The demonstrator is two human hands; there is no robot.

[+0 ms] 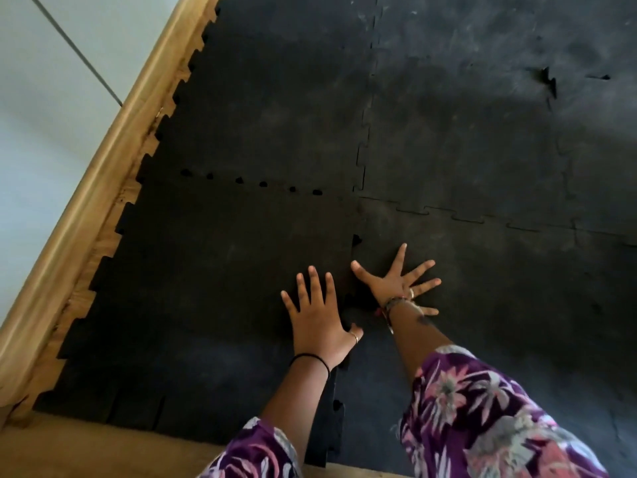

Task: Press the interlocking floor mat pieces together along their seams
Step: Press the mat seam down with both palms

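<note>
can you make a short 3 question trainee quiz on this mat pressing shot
1. True or false: both hands lie flat with fingers spread on the mats.
2. Which seam do the hands straddle? A) the seam running away from the person between the two nearest mat pieces B) the edge along the wooden skirting C) the far seam at top right
3. Which wrist has the thin black band?

Key
1. True: the left hand and right hand are pressed palm down.
2. A: the near seam shows open notches, with the near left mat on one side and the near right mat on the other.
3. The left wrist, black band.
</note>
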